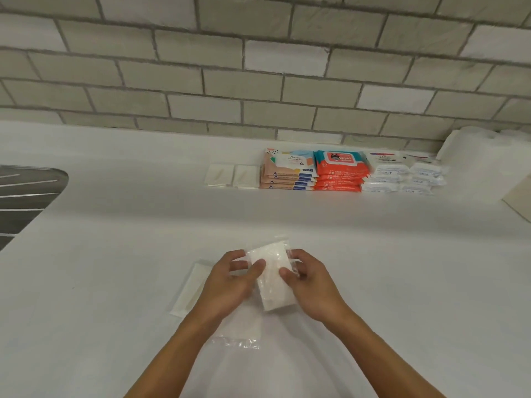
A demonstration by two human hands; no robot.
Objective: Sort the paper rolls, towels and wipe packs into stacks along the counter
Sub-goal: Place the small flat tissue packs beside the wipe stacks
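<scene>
Both hands hold a small white tissue pack in clear wrap (274, 280) just above the white counter (115, 225). My left hand (230, 282) grips its left side, thumb on top. My right hand (307, 282) pinches the right edge. A flat cream pack (188, 291) lies on the counter under my left hand. A clear plastic bag (238, 331) lies below the held pack. Along the wall stand stacks: two cream flat packs (232, 176), peach wipe packs (288, 173), orange wipe packs (342, 172) and white tissue packs (405, 178).
A metal sink drainer (26, 193) sits at the left edge. White paper towels or rolls (485, 150) stand at the far right by the brick wall (258, 67). A tan board corner (520, 196) shows at the right edge.
</scene>
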